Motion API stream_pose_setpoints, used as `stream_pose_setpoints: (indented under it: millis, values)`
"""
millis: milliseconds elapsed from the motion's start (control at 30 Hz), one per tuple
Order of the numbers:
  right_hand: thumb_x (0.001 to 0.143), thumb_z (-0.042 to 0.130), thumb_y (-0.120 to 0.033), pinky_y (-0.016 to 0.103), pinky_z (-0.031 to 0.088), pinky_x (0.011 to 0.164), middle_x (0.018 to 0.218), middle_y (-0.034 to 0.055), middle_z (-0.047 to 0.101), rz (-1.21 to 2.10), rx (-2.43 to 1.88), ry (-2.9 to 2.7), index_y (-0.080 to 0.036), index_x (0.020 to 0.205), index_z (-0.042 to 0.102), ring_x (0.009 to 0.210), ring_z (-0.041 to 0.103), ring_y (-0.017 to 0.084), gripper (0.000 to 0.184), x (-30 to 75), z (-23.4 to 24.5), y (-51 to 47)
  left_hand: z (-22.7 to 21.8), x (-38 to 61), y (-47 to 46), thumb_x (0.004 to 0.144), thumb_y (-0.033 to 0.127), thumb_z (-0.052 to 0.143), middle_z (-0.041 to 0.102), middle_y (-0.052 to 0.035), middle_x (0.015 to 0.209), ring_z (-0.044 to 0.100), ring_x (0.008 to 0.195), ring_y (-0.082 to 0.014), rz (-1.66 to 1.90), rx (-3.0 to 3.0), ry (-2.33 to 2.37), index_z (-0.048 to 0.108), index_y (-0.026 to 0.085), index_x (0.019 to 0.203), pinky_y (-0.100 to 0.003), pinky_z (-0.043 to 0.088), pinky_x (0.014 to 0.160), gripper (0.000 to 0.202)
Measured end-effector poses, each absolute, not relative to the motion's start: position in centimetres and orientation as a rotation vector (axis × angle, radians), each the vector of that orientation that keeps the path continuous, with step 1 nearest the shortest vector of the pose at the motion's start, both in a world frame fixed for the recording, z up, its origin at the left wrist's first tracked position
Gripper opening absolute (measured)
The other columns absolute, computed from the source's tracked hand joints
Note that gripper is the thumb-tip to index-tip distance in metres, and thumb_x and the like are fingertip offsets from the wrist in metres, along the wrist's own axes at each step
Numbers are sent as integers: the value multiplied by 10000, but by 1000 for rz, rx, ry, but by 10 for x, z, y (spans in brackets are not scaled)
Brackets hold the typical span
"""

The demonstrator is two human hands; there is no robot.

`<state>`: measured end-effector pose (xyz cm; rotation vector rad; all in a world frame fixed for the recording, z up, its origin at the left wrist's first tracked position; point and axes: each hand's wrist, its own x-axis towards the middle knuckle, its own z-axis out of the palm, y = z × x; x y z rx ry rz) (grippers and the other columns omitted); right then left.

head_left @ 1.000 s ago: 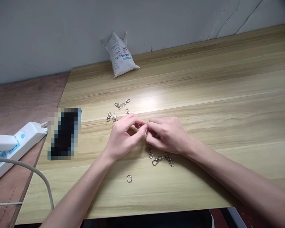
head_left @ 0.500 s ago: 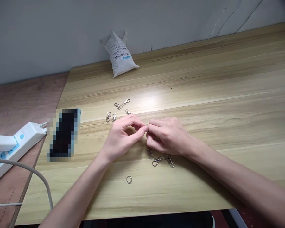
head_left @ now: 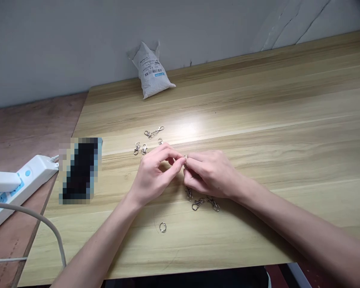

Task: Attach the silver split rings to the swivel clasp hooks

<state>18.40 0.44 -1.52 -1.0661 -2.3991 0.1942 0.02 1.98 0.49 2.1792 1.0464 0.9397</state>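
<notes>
Thumb and index finger of my left hand [head_left: 157,170] are pinched together at a small shiny metal piece [head_left: 185,157]. My right hand [head_left: 210,172] grips the same piece from the other side with curled fingers, which hide most of it. Below my right hand lie several metal swivel clasps with rings [head_left: 198,204]; one is partly covered by the hand. A single split ring [head_left: 163,227] rests flat nearer the front edge. Beyond my left hand are more swivel clasps [head_left: 137,148], two of them close together in the back group [head_left: 154,132].
A white plastic parcel bag [head_left: 154,76] with a label leans near the wall. At left lies a blurred-out dark phone-like slab [head_left: 81,170]. A white power strip [head_left: 24,184] with a grey cable [head_left: 45,220] stands beside the wooden tabletop [head_left: 273,132].
Both hands keep their pinch on the small metal piece and have barely shifted. The view has moved very slightly.
</notes>
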Motion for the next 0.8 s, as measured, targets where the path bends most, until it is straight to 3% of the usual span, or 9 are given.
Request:
stream_pose_setpoints:
  millis: [200,600,800]
  values:
    - [843,437,-179,271,186,461,623,-1,554,93,-1090,-2435,-143,679,570,510,354,91,215,183,-15,3,3,2,20,868,195,616,604,-1,751,563,697,-115,939,2096,1101,638,181,774,-247,481,623,98]
    - [834,461,-191,259,196,481,589,-20,491,225,-1137,-2333,-163,612,516,506,334,81,230,186,-9,4,1,-2,25,864,181,602,575,5,733,532,679,-108,981,2033,1056,590,181,764,-258,465,652,101]
    - [869,462,-240,263,188,486,604,-18,496,270,-1177,-2335,-161,620,514,510,351,77,266,190,-12,7,1,0,23,865,218,596,611,-14,748,573,676,-111,826,1970,1039,610,172,798,-234,483,581,83]
